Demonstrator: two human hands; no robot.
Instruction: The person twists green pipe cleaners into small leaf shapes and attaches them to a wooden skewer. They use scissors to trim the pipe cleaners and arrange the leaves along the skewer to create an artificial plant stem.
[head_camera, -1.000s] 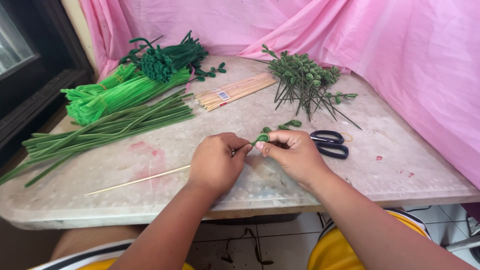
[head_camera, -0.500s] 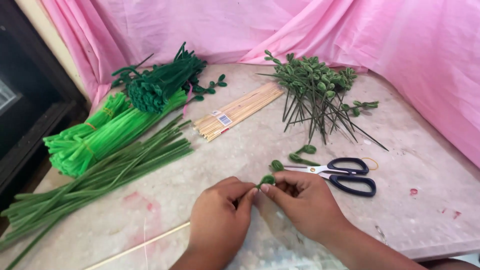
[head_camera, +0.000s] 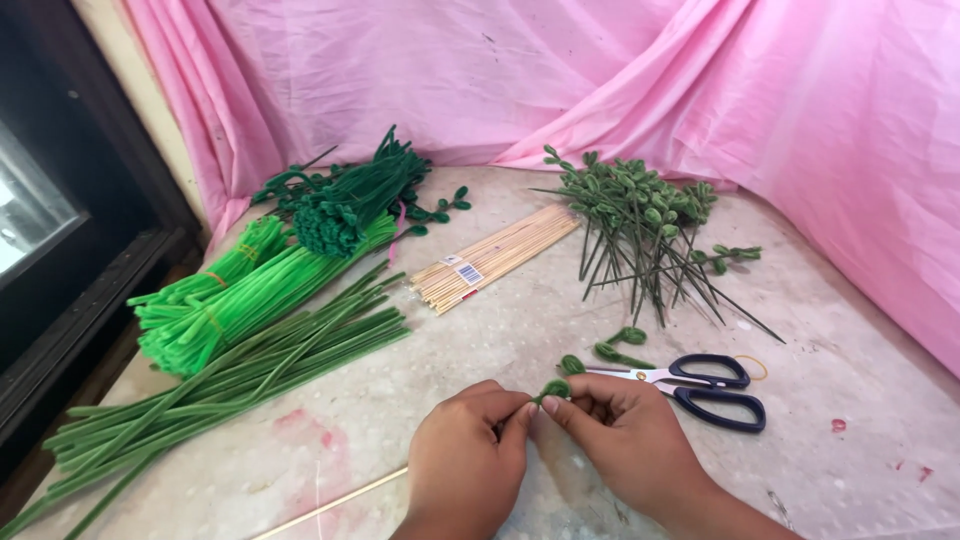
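Both hands (head_camera: 545, 440) have barely moved, still pinching a small, curled, fuzzy green pipe-cleaner loop (head_camera: 555, 389).

Pipe cleaners (head_camera: 250, 300) left on table (head_camera: 860, 470), skewer pack (head_camera: 495, 258) centre, finished stems (head_camera: 640, 215) behind scissors (head_camera: 700, 385) right.

Green pipe-cleaner curl (head_camera: 554, 389)
Small, dark green, coiled tight; pinched between the left hand (head_camera: 468, 462) and right hand (head_camera: 632, 440).

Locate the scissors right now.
Head view, lower right: the scissors lie open on the table, just right of the right hand, below the stem pile.
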